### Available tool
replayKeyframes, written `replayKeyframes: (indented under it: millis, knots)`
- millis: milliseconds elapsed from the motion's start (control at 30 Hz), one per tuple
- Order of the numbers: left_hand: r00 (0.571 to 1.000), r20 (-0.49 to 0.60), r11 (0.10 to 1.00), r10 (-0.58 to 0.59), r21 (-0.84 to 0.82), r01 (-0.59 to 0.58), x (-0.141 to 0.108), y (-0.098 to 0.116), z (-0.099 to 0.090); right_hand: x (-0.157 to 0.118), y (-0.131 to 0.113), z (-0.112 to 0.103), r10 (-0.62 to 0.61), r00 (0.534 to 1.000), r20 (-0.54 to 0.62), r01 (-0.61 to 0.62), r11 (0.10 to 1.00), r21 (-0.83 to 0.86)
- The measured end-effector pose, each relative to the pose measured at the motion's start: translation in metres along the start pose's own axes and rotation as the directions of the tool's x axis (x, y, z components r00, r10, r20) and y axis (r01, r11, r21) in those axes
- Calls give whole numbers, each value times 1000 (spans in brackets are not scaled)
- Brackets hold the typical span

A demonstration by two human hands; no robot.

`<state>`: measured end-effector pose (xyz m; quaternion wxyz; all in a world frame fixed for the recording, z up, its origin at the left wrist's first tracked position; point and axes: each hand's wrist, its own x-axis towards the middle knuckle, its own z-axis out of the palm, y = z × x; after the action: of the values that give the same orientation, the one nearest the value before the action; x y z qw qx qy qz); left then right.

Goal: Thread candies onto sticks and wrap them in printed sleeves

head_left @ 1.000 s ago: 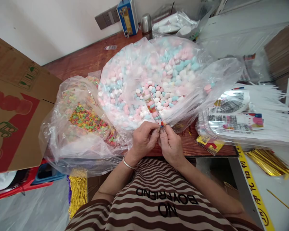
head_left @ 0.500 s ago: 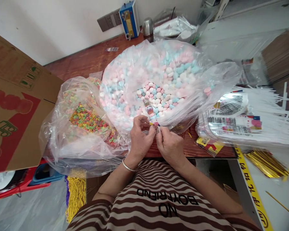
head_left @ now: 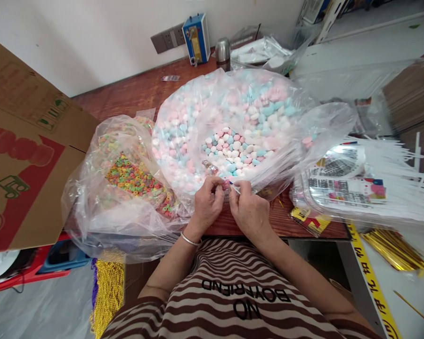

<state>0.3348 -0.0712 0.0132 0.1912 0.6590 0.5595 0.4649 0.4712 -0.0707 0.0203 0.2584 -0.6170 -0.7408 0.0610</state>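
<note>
Two hands worked close together at the table's [head_left: 219,225] front edge. The left hand's [head_left: 208,201] fingertips pinched the near end of a small clear packet [head_left: 212,168], its filled part reaching beyond them towards the large candy bag [head_left: 183,122]. The right hand [head_left: 250,212] gripped a thin white stick [head_left: 235,188] between thumb and fingers, beside that end.

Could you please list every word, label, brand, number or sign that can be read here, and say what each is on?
"NO BOYFRIEND": striped shirt, upside down in this view.
Yellow strip: Chinese characters, not clear enough to quote.
Clear pack: printed lettering, too blurred.
Yellow packet: too small.
Held packet: too small and blurred.
Cardboard box: faint print, unreadable.
No brand or number can be read for certain.
</note>
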Motion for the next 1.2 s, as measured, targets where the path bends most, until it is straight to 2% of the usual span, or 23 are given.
replayKeyframes:
  millis: [67,133,200,233,267,300,333,367,400,467,500,567,667,767,933,1067,1200]
  knots:
    - [999,51,999,7,-45,-5,-1,2,0,2,3,1,-42,996,-76,42,999,-5]
    - [995,92,989,-36,-142,49,-3,4,3,4,7,2,-98,990,-105,100,995,9]
    - [971,85,908,-223,-344,238,-5,7,8,7,12,1,-113,989,-91,120,990,75]
    - [928,102,805,-359,-470,363,-6,9,10,8,14,0,-101,991,-88,113,983,144]
    - [859,156,657,-488,-583,479,-5,10,12,9,17,-1,-77,993,-89,96,967,238]
    - [781,229,491,-580,-667,561,-4,12,13,9,19,-3,-45,995,-88,73,933,352]
    - [718,305,342,-625,-720,604,-2,14,14,9,20,-5,-11,997,-72,43,879,474]
    - [687,366,235,-627,-752,615,1,16,13,8,21,-6,18,999,-30,3,808,589]
    - [692,391,178,-607,-781,598,5,17,12,7,22,-8,34,999,34,-48,731,680]
    - [745,334,176,-577,-841,512,14,22,9,4,22,-9,19,988,152,-131,623,771]
    - [765,288,200,-576,-858,474,18,24,8,3,21,-9,12,987,160,-133,621,772]
    - [773,234,241,-590,-863,445,22,29,9,0,21,-6,13,999,44,-40,726,687]
    - [766,235,242,-598,-858,452,24,35,14,-1,23,-3,-96,978,-182,159,916,369]
    - [763,224,248,-607,-858,449,27,38,15,-3,26,-3,-222,955,-197,256,951,171]
    - [769,110,315,-630,-869,382,35,38,5,-9,27,-9,-111,956,-272,191,938,290]
    - [781,178,274,-599,-870,409,32,43,7,-6,22,-13,-214,934,-286,298,909,293]
    - [792,225,243,-568,-873,422,23,54,19,-3,22,-10,-270,932,-240,319,927,196]
